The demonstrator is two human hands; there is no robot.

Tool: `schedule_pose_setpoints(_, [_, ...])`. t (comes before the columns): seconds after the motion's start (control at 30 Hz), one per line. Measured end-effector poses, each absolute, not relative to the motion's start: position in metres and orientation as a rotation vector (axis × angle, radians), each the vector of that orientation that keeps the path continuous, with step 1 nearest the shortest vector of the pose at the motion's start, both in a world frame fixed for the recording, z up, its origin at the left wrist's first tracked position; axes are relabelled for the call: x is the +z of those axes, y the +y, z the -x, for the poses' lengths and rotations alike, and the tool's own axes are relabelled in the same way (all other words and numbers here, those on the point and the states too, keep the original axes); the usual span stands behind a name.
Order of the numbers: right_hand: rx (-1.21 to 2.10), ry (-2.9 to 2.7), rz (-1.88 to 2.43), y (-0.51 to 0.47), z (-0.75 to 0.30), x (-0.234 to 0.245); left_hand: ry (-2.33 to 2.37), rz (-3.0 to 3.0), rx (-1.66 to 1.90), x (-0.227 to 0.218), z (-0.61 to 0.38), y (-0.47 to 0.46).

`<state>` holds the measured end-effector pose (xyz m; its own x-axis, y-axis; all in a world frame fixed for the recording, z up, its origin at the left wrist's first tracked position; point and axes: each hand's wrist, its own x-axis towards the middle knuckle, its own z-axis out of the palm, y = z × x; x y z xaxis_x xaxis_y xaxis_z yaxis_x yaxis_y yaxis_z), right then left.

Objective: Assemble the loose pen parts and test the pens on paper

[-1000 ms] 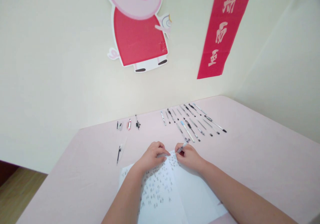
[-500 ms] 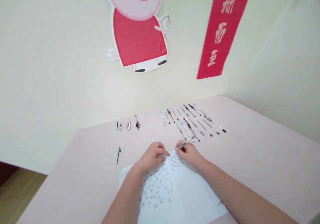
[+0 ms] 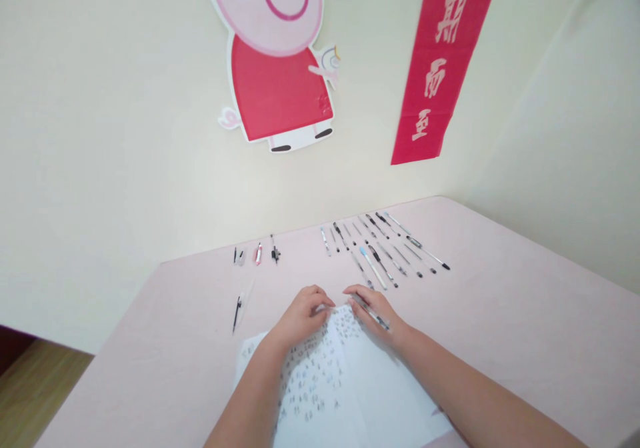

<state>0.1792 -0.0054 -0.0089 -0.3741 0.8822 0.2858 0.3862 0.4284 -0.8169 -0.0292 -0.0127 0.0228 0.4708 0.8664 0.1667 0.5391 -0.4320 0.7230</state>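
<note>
My right hand (image 3: 376, 308) holds a slim pen (image 3: 371, 311) with a clear barrel, which lies slanted across the hand between thumb and fingers. Close by on the left, my left hand (image 3: 306, 313) has thumb and index finger brought together at the paper's top edge. Something thin and pale seems to show at those fingertips, too small to name. Under both hands lies a white sheet of paper (image 3: 313, 385) with a fold down it. Rows of small dark written characters cover its left part and upper middle; its lower right is blank.
Several pens and refills lie in two slanted rows beyond my right hand, among them a light-blue-capped pen (image 3: 373, 267). Further left are a red-and-white pen-like item (image 3: 259, 255), a black compass-like item (image 3: 275, 251) and a black refill (image 3: 237, 313). A pink-covered table (image 3: 500, 315) meets the wall.
The pen in my right hand has swung from pointing up and right to lying back across the hand. My left thumb and index finger have drawn together. The view has tilted slightly upward.
</note>
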Motion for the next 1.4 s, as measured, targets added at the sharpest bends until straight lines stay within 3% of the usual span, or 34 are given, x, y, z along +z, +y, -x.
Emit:
schedule_pose_setpoints(0.13, [0.851, -1.957, 1.110, -0.004, -0.178, -0.011, 1.093, -2.087, 0.776, 0.038, 0.023, -0.019])
schedule_pose_setpoints(0.37, [0.919, -1.909, 1.135, -0.003, -0.179, -0.008, 0.840, -1.835, 0.458, 0.055, 0.007, -0.031])
schedule_pose_setpoints(0.67, [1.085, -1.839, 1.097, -0.003, -0.180, -0.006, 0.894, -1.841, 0.589, 0.044, -0.009, -0.036])
schedule_pose_setpoints(1.4, [1.015, -1.871, 1.052, -0.003, -0.179, -0.009, 1.130, -1.963, 0.768, 0.018, -0.004, -0.029])
